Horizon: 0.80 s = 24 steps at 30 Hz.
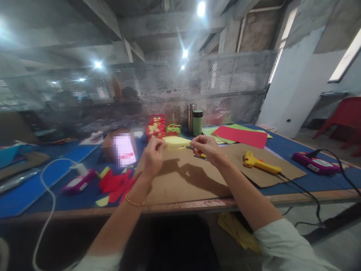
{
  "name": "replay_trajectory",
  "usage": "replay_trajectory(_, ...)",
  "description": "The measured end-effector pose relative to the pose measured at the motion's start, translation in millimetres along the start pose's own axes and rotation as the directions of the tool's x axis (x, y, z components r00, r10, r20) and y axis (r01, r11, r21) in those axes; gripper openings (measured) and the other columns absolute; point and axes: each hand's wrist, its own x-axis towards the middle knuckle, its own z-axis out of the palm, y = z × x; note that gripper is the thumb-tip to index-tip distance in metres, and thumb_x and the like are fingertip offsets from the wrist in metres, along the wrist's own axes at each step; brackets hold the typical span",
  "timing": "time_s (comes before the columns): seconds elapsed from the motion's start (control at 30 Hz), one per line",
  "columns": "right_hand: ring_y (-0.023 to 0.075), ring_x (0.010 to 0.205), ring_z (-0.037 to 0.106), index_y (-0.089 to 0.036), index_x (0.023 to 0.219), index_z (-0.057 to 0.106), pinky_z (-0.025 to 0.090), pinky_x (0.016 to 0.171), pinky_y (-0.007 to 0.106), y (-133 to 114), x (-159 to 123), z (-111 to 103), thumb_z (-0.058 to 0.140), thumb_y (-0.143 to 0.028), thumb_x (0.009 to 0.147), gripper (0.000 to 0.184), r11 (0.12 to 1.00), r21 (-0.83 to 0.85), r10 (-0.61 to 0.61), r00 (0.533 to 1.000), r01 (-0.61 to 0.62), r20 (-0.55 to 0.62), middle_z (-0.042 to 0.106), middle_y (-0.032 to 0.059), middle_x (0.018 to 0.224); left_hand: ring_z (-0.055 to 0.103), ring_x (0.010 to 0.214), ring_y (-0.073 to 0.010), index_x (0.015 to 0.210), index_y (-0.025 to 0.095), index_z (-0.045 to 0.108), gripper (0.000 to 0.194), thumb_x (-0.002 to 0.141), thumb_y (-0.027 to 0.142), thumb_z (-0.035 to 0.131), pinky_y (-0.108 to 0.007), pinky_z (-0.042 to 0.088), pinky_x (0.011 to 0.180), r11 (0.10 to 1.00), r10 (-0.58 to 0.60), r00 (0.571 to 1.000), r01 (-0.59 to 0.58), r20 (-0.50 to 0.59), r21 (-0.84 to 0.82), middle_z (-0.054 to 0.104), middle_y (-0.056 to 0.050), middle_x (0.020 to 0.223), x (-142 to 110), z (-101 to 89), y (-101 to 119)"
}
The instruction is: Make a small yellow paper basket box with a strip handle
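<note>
Both hands hold up a folded piece of yellow paper [176, 142] above the brown cardboard sheet [175, 188]. My left hand [153, 154] pinches its left end between thumb and fingers. At the other end, my right hand [207, 147] is closed on the paper's right tip. Behind and below the right fingers lies a tool with dark and yellow parts [203, 156], partly hidden, perhaps scissors. The hands' shadows fall across the cardboard.
A yellow glue gun [261, 164] lies at right on cardboard. Red paper scraps [115, 185] and a lit phone [124, 149] are at left. Red and green sheets [241, 135], a green bottle [197, 123], a steel flask [191, 113] and red boxes [156, 126] stand behind.
</note>
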Motion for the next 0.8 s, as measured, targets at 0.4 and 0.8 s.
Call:
replay_trajectory(0.4, 0.0076, 0.040, 0.047, -0.020, 0.065, 0.061, 0.039, 0.040, 0.021, 1, 0, -1, 0.092, -0.056, 0.056, 0.049, 0.998, 0.055, -0.044, 0.999, 0.043, 0.029, 0.056, -0.0043, 0.047, 0.055, 0.070, -0.0148, 0.078, 0.020, 0.058, 0.015, 0.089, 0.028, 0.065, -0.028, 0.045, 0.070, 0.995, -0.089, 0.994, 0.092, 0.055, -0.048, 0.061, 0.000, 0.075, 0, 0.1, -1)
replay_trajectory(0.8, 0.0084, 0.040, 0.048, -0.021, 0.068, 0.060, 0.039, 0.041, 0.022, 3, 0, -1, 0.090, -0.058, 0.060, 0.049, 0.997, 0.022, -0.076, 0.997, 0.075, 0.031, 0.057, -0.0044, 0.047, 0.058, 0.072, -0.0155, 0.083, 0.018, 0.069, 0.022, 0.086, 0.040, 0.070, -0.028, 0.043, 0.068, 0.939, -0.311, 0.945, 0.322, 0.103, -0.120, 0.067, -0.001, 0.076, -4, -1.1, -17)
